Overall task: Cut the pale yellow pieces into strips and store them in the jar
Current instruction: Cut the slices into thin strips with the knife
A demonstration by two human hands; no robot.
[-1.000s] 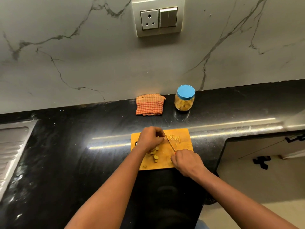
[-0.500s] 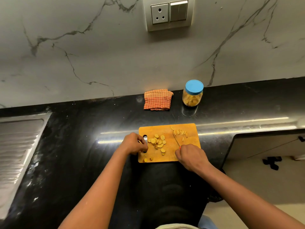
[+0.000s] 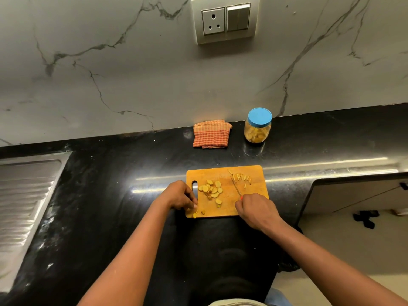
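Cutting board: on our black tabletop, pale yellow slices left of centre, strips far right.
Right hand: we grip the knife, blade pointing toward the strips.
Left hand: fingers curled at the board's near-left corner (pinching a piece or not, we cannot tell).
Jar: blue-lidded, behind the board.

left hand: bare, nothing worn on it
right hand: bare likewise
forearms: both uncovered down to the lower edge
cream garment: pale strip, bottom centre
blue fabric: small patch just beside it; kind unclear
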